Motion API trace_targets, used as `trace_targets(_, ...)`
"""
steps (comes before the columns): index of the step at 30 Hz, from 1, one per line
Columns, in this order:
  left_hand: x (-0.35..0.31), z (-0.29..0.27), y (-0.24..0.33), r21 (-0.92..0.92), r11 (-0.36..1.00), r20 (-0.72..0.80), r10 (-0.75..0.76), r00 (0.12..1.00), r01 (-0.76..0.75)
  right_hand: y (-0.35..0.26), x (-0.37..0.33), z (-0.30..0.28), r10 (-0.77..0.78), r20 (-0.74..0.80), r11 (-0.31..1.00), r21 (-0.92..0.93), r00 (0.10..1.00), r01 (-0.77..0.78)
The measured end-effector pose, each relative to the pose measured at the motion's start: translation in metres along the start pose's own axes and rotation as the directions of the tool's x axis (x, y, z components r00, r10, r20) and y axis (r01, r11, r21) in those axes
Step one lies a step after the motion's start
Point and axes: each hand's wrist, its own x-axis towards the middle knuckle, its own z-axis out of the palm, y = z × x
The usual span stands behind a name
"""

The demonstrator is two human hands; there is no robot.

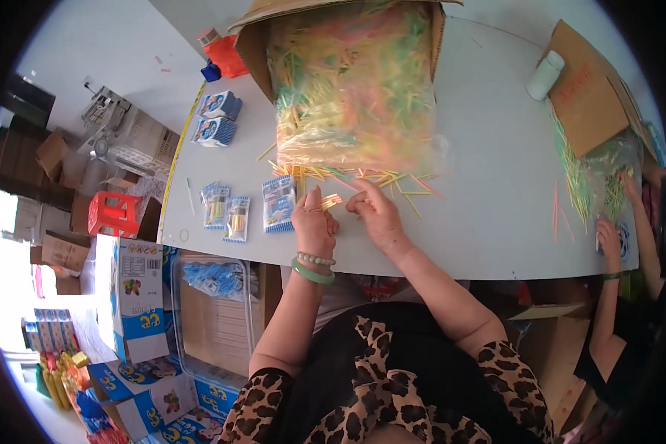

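Observation:
My left hand (315,222), with a beaded bracelet and a green bangle at the wrist, is closed round a small bunch of thin yellow and orange sticks (333,200). Their ends point toward my right hand (381,222), whose fingers curl into a pinch just right of them. Whatever those fingertips hold, if anything, is too small to make out. Beyond both hands, loose coloured sticks (403,180) lie scattered before a clear plastic bag (355,111) full of such sticks. Beside my left hand lies a stack of blue and white printed packets (278,203).
The bag spills from a cardboard box (253,52). Filled packets (237,218) and bundled packets (216,132) sit at the left of the table (488,148). Further right are a white bottle (545,75), another carton (596,89), and a co-worker's hands (609,238) near more sticks.

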Motion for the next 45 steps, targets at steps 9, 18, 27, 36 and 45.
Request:
trace_targets(9, -0.009, 0.006, -0.028, -0.164, 0.982, 0.282, -0.045, 0.958, 0.094, -0.024, -0.005, 0.029, -0.219, -0.127, 0.916, 0.315, 0.968, 0.248)
trace_targets(18, -0.002, 0.018, -0.070, 0.235, 0.915, 0.370, 0.227, 0.901, -0.327, -0.020, 0.008, 0.017, -0.071, -0.262, 0.994, 0.060, 0.962, 0.090)
trace_targets(27, -0.032, 0.003, -0.027, 0.248, 0.921, 0.473, 0.156, 0.867, -0.301, -0.019, 0.016, 0.025, -0.415, -0.470, 0.904, -0.115, 0.779, 0.412)
trace_targets(36, -0.040, 0.011, -0.036, 0.309, 0.883, 0.623, 0.093, 0.776, -0.353, -0.015, 0.010, 0.017, -0.269, -0.395, 0.954, 0.018, 0.879, 0.300)
trace_targets(45, -0.026, -0.004, -0.033, 0.299, 0.868, 0.548, 0.184, 0.816, -0.396, -0.025, -0.003, 0.018, -0.303, -0.163, 0.950, 0.022, 0.939, 0.311)
